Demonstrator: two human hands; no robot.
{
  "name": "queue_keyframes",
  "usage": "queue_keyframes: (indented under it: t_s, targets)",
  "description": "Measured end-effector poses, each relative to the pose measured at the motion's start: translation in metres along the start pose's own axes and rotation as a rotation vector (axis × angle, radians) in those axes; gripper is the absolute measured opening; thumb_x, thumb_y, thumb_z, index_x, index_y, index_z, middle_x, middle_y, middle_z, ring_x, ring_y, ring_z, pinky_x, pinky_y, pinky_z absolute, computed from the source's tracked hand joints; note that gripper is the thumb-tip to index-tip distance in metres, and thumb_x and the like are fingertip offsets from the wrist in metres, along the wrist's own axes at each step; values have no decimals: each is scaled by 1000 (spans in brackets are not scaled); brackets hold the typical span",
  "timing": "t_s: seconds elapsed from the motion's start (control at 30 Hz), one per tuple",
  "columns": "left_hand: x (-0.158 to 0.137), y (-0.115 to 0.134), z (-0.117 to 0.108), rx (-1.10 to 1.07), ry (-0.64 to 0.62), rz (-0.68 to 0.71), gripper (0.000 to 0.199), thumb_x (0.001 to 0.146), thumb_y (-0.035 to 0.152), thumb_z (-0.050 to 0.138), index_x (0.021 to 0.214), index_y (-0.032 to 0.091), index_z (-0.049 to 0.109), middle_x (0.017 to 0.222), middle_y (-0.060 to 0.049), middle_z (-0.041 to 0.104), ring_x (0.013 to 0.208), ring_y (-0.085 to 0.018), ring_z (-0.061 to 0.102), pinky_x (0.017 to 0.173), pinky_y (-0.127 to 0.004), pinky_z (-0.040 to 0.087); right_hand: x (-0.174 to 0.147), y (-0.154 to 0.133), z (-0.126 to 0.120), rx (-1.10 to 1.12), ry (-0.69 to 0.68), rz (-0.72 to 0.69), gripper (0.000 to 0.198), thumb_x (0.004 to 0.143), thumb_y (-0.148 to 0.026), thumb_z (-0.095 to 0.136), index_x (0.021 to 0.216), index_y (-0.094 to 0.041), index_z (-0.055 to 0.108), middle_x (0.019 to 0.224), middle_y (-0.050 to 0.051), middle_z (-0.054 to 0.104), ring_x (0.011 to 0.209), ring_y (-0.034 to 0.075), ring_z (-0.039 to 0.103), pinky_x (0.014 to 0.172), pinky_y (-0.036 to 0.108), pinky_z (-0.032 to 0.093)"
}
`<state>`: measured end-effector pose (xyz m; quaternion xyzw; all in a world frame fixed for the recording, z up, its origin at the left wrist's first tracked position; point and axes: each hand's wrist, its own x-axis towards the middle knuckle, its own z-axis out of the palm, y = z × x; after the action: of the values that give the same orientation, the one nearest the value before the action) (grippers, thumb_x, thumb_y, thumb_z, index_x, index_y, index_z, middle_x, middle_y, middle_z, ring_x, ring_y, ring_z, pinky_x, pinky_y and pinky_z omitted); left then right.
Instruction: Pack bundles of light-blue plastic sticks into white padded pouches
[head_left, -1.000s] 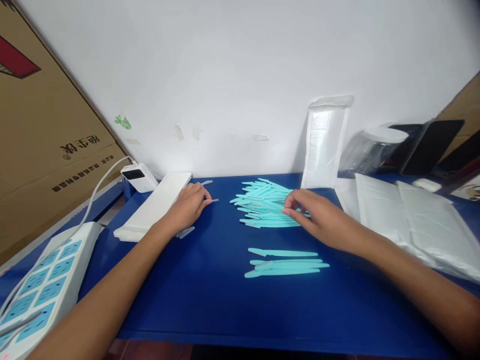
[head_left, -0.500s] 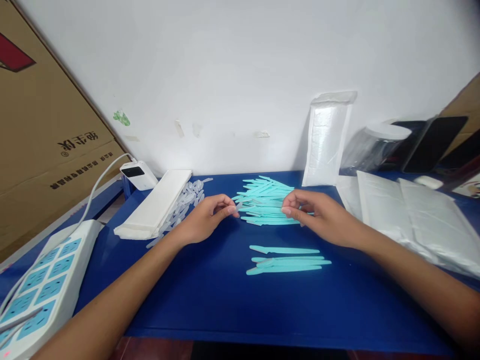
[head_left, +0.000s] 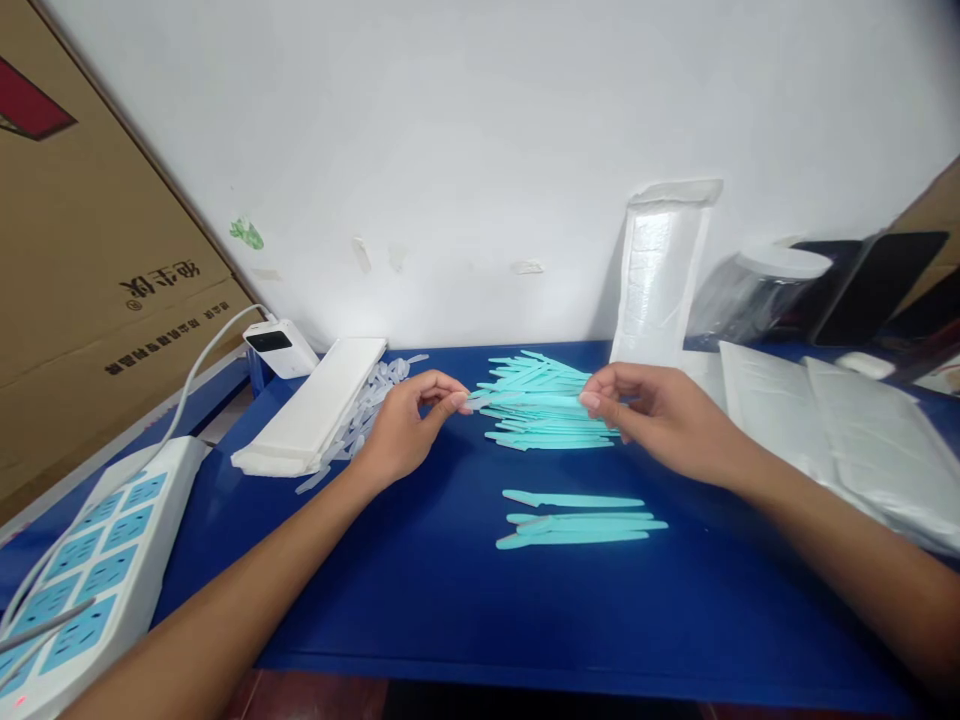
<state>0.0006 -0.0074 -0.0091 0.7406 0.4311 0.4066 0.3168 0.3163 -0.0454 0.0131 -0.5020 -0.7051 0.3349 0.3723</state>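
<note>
Above the pile of turquoise eyebrow razors (head_left: 551,430), my right hand (head_left: 651,412) pinches the handle end of one eyebrow razor (head_left: 544,399), held level. My left hand (head_left: 420,420) is closed in a pinch at the razor's other end, with a small translucent blade cap (head_left: 475,402) at its fingertips. Whether the cap sits fully around the blade is too small to tell. Nearer to me, several turquoise razors (head_left: 577,522) lie side by side on the blue table. Left of the pile, loose translucent caps (head_left: 373,400) are heaped beside a white packet.
A white flat packet (head_left: 311,408) lies at left, near a white power bank (head_left: 281,347) and a power strip (head_left: 97,570). At right are padded silver pouches (head_left: 862,430), one pouch (head_left: 654,280) leaning on the wall, and a lidded clear jar (head_left: 761,295).
My right hand has moved slightly right and up with a razor now plainly stretched between both hands. My left hand has shifted slightly left; the cap has met the razor's blade end.
</note>
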Motion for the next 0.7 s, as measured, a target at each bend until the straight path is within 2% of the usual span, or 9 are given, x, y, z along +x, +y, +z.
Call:
queue_keyframes:
  t_s: [0.13, 0.47, 0.7]
  targets:
    - [-1, 1, 1, 51, 89, 22, 21, 100, 40, 68, 99, 21, 73, 91, -4, 81, 89, -23, 75, 84, -37, 56, 1, -3, 0, 66, 10, 46, 48, 84, -67, 79, 88, -19, 71, 75, 2, 65, 59, 14, 55, 52, 28, 52]
    - [-5, 9, 8, 53, 47, 22, 20, 99, 41, 69, 99, 22, 76, 91, -5, 83, 93, -25, 77, 91, -41, 58, -1, -1, 7, 49, -25, 35, 46, 86, -65, 77, 88, -19, 74, 75, 4, 69, 59, 14, 57, 52, 27, 51]
    - [-9, 11, 16, -211, 40, -39, 23, 93, 41, 79, 100, 20, 79, 89, -7, 84, 87, -25, 80, 82, -36, 62, -5, 1, 17, 95, -17, 44, 39, 92, -59, 73, 92, -20, 73, 79, 4, 69, 59, 14, 57, 52, 27, 48]
